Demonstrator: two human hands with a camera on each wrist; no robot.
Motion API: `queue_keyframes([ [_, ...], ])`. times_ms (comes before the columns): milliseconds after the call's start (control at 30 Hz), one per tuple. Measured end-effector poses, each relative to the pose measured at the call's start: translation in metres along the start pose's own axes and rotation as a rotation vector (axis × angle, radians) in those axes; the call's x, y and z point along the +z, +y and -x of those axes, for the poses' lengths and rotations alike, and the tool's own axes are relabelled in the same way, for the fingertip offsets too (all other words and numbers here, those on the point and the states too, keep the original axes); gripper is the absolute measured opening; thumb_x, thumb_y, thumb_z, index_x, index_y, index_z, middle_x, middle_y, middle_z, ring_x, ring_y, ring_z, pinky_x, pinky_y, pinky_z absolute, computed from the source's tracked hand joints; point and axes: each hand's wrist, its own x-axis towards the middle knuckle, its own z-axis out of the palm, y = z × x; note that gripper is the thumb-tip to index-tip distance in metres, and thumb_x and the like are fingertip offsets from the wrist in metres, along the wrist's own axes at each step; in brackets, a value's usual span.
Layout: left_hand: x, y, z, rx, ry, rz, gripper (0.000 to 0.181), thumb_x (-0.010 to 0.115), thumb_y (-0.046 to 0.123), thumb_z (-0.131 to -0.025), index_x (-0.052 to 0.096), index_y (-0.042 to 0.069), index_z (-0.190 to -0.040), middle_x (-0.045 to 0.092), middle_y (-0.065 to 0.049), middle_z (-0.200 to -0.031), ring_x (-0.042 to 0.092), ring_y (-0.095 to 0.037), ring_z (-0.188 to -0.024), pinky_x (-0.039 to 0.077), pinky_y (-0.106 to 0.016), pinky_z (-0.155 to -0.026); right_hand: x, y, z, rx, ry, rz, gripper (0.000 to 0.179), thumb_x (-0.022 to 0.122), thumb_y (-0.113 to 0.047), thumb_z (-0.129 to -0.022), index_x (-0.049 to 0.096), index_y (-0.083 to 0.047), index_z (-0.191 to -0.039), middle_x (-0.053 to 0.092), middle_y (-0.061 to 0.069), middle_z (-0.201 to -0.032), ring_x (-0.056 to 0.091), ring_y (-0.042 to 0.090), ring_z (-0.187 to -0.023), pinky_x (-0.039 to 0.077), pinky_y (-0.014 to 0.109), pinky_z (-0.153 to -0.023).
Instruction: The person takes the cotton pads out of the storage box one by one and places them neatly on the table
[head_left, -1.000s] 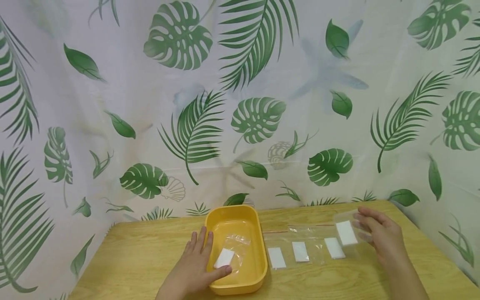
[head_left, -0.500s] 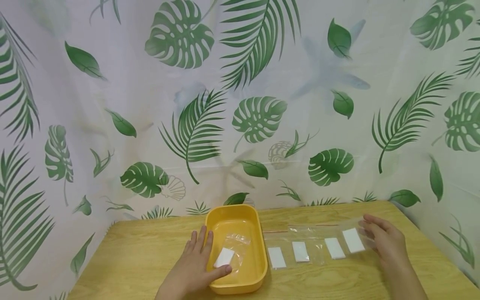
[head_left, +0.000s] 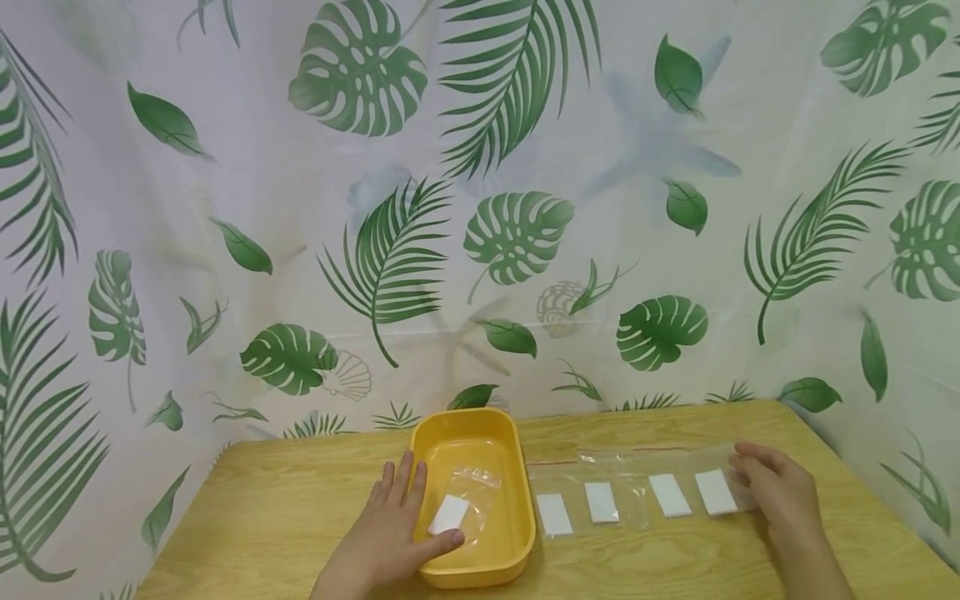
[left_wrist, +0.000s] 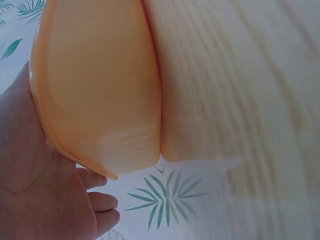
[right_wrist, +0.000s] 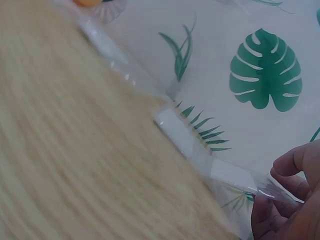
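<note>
In the head view, my left hand (head_left: 386, 529) rests over the left rim of a yellow plastic tray (head_left: 480, 425), fingers stretched forward and thumb reaching inside. The left wrist view shows the tray's outer wall (left_wrist: 100, 90) beside that hand. Inside the tray lies a clear zip bag (head_left: 483, 492) with a white rectangular piece (head_left: 448, 515). At the right end of a row, my right hand (head_left: 787, 504) pinches the edge of another clear zip bag (right_wrist: 232, 172), low at the table; its white rectangle (head_left: 716, 492) shows through the plastic.
Three more such bags lie overlapping in a row right of the tray, with white rectangles at the left (head_left: 554, 514), middle (head_left: 602, 502) and right (head_left: 669, 496). The wooden table (head_left: 277, 500) ends against a leaf-print curtain (head_left: 450, 275).
My right hand has lowered its bag and drawn it rightward, so the bag now lies in line with the row. My left hand and the tray have stayed put.
</note>
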Motion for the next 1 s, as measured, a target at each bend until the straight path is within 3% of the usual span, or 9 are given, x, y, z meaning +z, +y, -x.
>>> queue_keyframes([
  [100,0.0000,0.0001,-0.0004,-0.001,0.001,-0.006,0.112,0.047,0.081,-0.085,0.016,0.003,-0.159,-0.001,-0.017,-0.167,0.001,-0.044,-0.152,0.013,-0.058,-0.122,0.0008,0.0010,-0.0001,-0.028,0.024,0.172,0.053,0.057,-0.037,-0.098,0.054,-0.004,-0.140,0.065,0.006,-0.123,0.055,0.017,-0.112,0.046,0.025,-0.086],
  [167,0.0003,0.0002,-0.0008,0.001,0.003,-0.009,0.113,0.046,0.082,-0.085,0.016,0.003,-0.159,-0.001,-0.017,-0.167,0.001,-0.044,-0.152,0.012,-0.057,-0.122,0.0012,0.0003,0.0002,-0.040,0.021,0.206,0.057,0.054,-0.038,-0.099,0.050,-0.002,-0.143,0.052,0.019,-0.144,0.045,0.033,-0.128,0.042,0.039,-0.100],
  [233,0.0005,0.0003,-0.0012,0.003,0.008,-0.011,0.113,0.046,0.082,-0.084,0.016,0.003,-0.159,-0.002,-0.017,-0.167,0.001,-0.044,-0.152,0.012,-0.057,-0.122,0.0014,-0.0008,0.0008,-0.050,0.011,0.212,0.058,0.051,-0.038,-0.100,0.048,-0.001,-0.144,0.041,0.024,-0.153,0.036,0.040,-0.137,0.035,0.051,-0.107],
  [433,0.0006,0.0007,-0.0019,0.005,0.015,-0.014,0.112,0.047,0.082,-0.085,0.017,0.003,-0.159,-0.001,-0.017,-0.167,0.002,-0.045,-0.152,0.012,-0.057,-0.122,0.0036,-0.0025,0.0026,-0.058,0.023,0.241,0.055,0.048,-0.034,-0.101,0.048,-0.001,-0.145,0.042,0.024,-0.152,0.040,0.038,-0.128,0.039,0.046,-0.096],
  [500,0.0007,0.0007,-0.0021,0.004,0.012,-0.016,0.112,0.047,0.081,-0.085,0.017,0.003,-0.159,-0.001,-0.017,-0.167,0.002,-0.045,-0.152,0.012,-0.057,-0.122,0.0041,-0.0033,0.0034,-0.057,0.026,0.247,0.054,0.048,-0.033,-0.101,0.047,-0.001,-0.146,0.041,0.025,-0.152,0.039,0.042,-0.132,0.038,0.051,-0.100],
  [633,0.0009,0.0007,-0.0024,-0.003,0.004,-0.009,0.111,0.049,0.080,-0.085,0.017,0.003,-0.159,-0.001,-0.017,-0.167,0.001,-0.045,-0.152,0.012,-0.058,-0.122,0.0042,-0.0055,0.0053,-0.067,0.028,0.246,0.054,0.048,-0.033,-0.101,0.047,-0.001,-0.146,0.037,0.026,-0.154,0.029,0.048,-0.142,0.025,0.063,-0.112],
  [1000,-0.0001,0.0020,-0.0004,-0.006,0.005,-0.008,0.111,0.050,0.079,-0.085,0.017,0.003,-0.159,-0.002,-0.017,-0.167,0.000,-0.045,-0.152,0.012,-0.058,-0.122,0.0020,-0.0033,0.0031,-0.052,0.052,0.243,0.053,0.049,-0.035,-0.100,0.050,-0.004,-0.143,0.037,0.023,-0.155,0.027,0.049,-0.143,0.023,0.064,-0.113],
])
